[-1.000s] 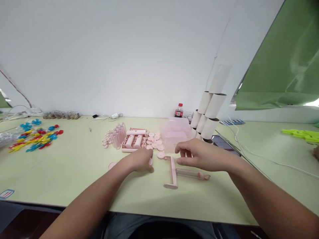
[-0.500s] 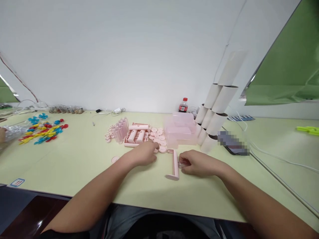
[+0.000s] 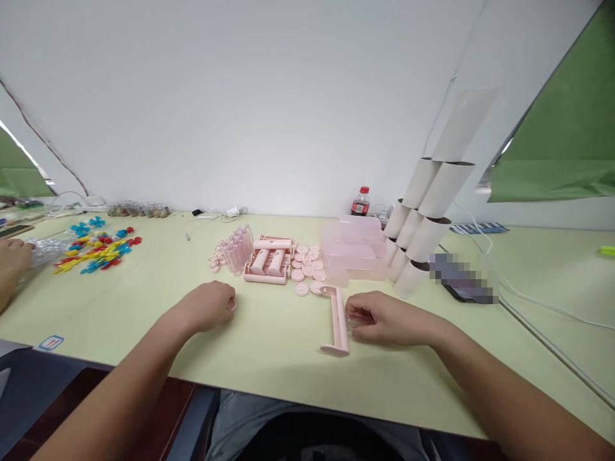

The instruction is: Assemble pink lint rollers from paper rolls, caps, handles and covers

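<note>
My left hand point(image 3: 206, 307) is closed over the table left of centre, its thumb and fingertips on a thin pink disc point(image 3: 232, 305) whose edge shows. My right hand point(image 3: 384, 317) grips a short clear plastic tube point(image 3: 354, 322), mostly hidden by the fingers. Touching the tube's left end is a pink U-shaped plastic frame point(image 3: 340, 323), standing on the table with its open side to the left. Beyond it lie several loose pink discs point(image 3: 307, 270). Further left are a stack of pink frames point(image 3: 269, 257) and upright clear pink tubes point(image 3: 237, 250).
Translucent pink boxes point(image 3: 355, 250) stand behind the frame. At right rise stacked white cylinders point(image 3: 417, 238), with a phone point(image 3: 461, 282) and white cables beside them. A cola bottle point(image 3: 360, 202) is by the wall. At left, another person's hand point(image 3: 13, 262) is near colourful plastic pieces point(image 3: 98, 250).
My left hand has moved left from the disc pile to the lone disc and closed on it. My right hand stays on the tube beside the frame. The view has shifted slightly left.
</note>
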{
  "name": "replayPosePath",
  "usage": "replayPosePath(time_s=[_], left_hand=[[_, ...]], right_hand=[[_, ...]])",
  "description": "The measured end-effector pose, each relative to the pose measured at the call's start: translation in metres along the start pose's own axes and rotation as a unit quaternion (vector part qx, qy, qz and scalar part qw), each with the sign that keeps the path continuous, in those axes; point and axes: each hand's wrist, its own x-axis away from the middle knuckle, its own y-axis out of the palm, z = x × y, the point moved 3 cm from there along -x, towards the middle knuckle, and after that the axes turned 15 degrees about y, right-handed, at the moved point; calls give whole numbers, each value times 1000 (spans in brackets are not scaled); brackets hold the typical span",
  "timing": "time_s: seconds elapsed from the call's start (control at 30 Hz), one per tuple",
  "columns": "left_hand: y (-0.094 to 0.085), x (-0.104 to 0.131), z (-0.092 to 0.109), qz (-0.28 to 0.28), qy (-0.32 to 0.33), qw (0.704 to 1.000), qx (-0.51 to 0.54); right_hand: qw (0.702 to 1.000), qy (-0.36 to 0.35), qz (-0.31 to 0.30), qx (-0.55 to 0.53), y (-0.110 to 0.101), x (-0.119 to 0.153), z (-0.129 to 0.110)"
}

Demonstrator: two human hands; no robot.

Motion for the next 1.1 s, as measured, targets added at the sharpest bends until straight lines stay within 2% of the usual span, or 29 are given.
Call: replayPosePath(time_s=[0.13,0.27,0.37,0.47,0.53,0.57,0.63,0.7,0.77,0.83,0.93,1.1], left_hand=[[9,-12,38,33,108,993,18],[13,-40,78,49,205,978,-3],[11,-62,95,79,229,970,-39],[2,-74,101,118,208,970,-45],[-7,-73,106,161,202,966,29],[-9,-72,108,171,211,957,101],[-9,-71,116,140,252,912,294],[-3,-71,123,78,287,835,462],[5,-74,126,46,297,772,560],[13,-79,125,29,294,732,614],[18,-82,119,1,290,698,654],[12,-76,114,17,301,685,663]], right_hand=[[1000,-3,-15,-4,2,-1,0],[999,-32,15,-41,2,-5,2],[994,-58,52,-74,1,-9,3],[988,-81,84,-106,1,-12,5],[981,-100,109,-126,2,-14,5],[977,-113,124,-135,3,-15,5],[967,-141,154,-148,6,-17,3],[957,-162,186,-154,8,-17,0],[950,-170,213,-154,10,-17,-2],[949,-163,222,-153,11,-16,-4],[963,-127,188,-145,11,-17,-2],[985,-85,99,-111,13,-18,2]])
